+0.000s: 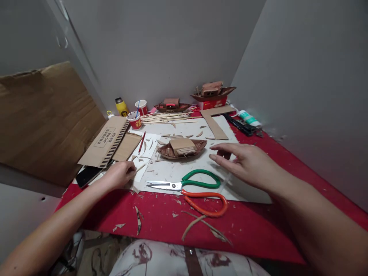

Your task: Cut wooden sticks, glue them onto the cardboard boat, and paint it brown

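My left hand (122, 173) is closed at the left of the white board, its fingertips pinching a thin wooden stick (140, 167). My right hand (240, 158) hovers over the board's right side, thumb and fingers apart, holding nothing. Between the hands sits a small brown model boat (184, 148) with a cardboard roof, just left of my right fingertips but not touching them. Scissors (175, 186) with one green and one orange handle lie in front of the boat, blades pointing left. Cardboard scraps (145, 147) are scattered around.
Two more model boats (172, 104) stand at the back, one on a red box (212, 102). Paper cups (134, 120), a yellow bottle (122, 107), a bundle of sticks (166, 117) and a white-green tube (249, 119) line the rear. Printed cardboard (105, 140) and a phone (87, 175) lie left.
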A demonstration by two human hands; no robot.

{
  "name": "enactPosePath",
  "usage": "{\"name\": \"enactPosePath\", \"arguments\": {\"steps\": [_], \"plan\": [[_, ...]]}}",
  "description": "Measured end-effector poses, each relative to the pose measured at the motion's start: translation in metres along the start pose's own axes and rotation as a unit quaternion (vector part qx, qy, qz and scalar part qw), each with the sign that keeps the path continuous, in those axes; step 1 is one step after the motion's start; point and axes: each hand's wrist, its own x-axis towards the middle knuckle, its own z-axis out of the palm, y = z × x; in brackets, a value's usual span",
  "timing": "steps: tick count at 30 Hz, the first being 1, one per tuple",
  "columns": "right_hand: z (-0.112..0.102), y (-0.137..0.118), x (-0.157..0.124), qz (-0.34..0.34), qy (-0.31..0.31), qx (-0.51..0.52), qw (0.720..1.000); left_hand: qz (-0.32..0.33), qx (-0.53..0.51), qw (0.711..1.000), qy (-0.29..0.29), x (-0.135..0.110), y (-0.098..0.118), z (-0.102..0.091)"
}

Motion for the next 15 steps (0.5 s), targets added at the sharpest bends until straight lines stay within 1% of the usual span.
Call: {"name": "enactPosePath", "arguments": {"steps": [2, 4, 6, 8, 10, 12, 14, 15], "plan": [[-0.002, -0.003, 0.0, 0.008, 0.006, 0.013, 1.0, -0.002, -0.034, 0.999, 0.005, -0.004, -0.001, -0.003], [-0.005, -0.009, 0.0, 0.009, 0.023, 0.043, 0.999, -0.002, -0.087, 0.996, -0.007, -0.009, -0.003, -0.009], [-0.009, -0.017, -0.002, 0.0, 0.038, 0.092, 0.995, 0.0, -0.158, 0.987, -0.038, -0.016, -0.002, -0.014], [-0.012, -0.028, -0.005, -0.005, 0.033, 0.146, 0.989, 0.003, -0.232, 0.97, -0.08, -0.022, 0.005, -0.016], [-0.014, -0.04, -0.009, 0.0, 0.005, 0.191, 0.982, 0.007, -0.294, 0.948, -0.122, -0.027, 0.018, -0.013], [-0.013, -0.052, -0.013, 0.008, -0.049, 0.237, 0.97, 0.021, -0.34, 0.927, -0.157, -0.031, 0.034, -0.003], [-0.008, -0.062, -0.015, 0.042, -0.101, 0.296, 0.949, 0.045, -0.37, 0.909, -0.189, -0.032, 0.052, 0.01], [-0.004, -0.065, -0.016, 0.073, -0.126, 0.334, 0.931, 0.058, -0.381, 0.9, -0.204, -0.032, 0.061, 0.018]]}}
